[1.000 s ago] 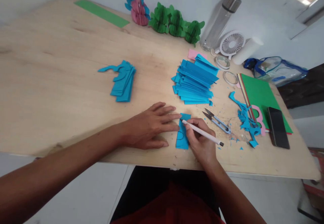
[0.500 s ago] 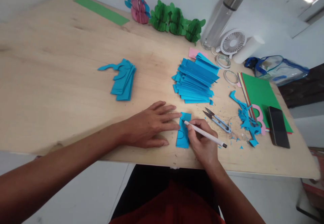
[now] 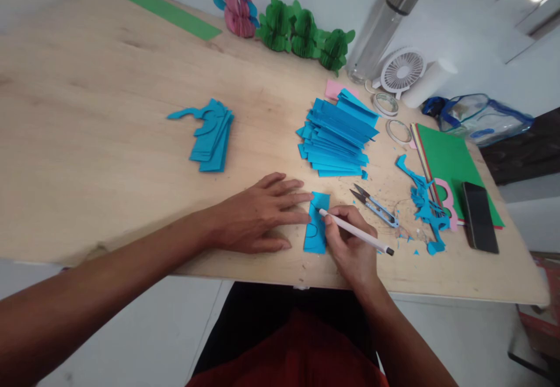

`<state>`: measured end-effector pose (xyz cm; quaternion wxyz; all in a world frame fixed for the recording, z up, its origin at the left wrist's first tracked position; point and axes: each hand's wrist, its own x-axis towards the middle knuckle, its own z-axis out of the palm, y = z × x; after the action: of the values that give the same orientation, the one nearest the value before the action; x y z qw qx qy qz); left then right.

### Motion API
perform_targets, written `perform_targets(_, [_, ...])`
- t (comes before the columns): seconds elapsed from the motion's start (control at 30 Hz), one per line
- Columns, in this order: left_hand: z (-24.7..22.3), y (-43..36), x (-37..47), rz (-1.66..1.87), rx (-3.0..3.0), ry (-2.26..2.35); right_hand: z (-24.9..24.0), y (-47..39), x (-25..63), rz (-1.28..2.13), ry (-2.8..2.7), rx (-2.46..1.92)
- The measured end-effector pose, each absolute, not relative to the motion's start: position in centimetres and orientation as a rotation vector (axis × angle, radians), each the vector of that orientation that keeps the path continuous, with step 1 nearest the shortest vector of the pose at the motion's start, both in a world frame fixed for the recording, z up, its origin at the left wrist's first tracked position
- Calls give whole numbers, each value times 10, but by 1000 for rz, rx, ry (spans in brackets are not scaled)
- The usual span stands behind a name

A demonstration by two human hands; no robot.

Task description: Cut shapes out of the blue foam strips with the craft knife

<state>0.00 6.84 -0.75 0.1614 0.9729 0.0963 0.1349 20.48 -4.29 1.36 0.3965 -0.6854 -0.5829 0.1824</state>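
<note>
A small blue paper strip with dark curved pen lines lies near the table's front edge. My left hand rests flat with fingers spread, its fingertips on the strip's left edge. In my right hand is a white pen, its tip on the upper part of the strip. Thread snips with dark blades lie just right of the strip. Behind it sits a large pile of folded blue paper pieces. A smaller stack of blue paper pieces, some cut in curves, lies farther left.
Blue paper scraps, a pink paper cutout, green sheets and a phone are at the right. Along the wall stand green paper figures, a pink one, a bottle and a small fan.
Almost nothing differs. The whole view has shifted slightly, while both hands, the pen and the strip keep about the same places.
</note>
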Motion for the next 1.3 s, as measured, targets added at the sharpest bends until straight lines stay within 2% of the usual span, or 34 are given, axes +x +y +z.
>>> perform_targets(1.3, [-11, 69, 0, 412, 2794, 258, 14, -50, 206, 442, -1490, -1735])
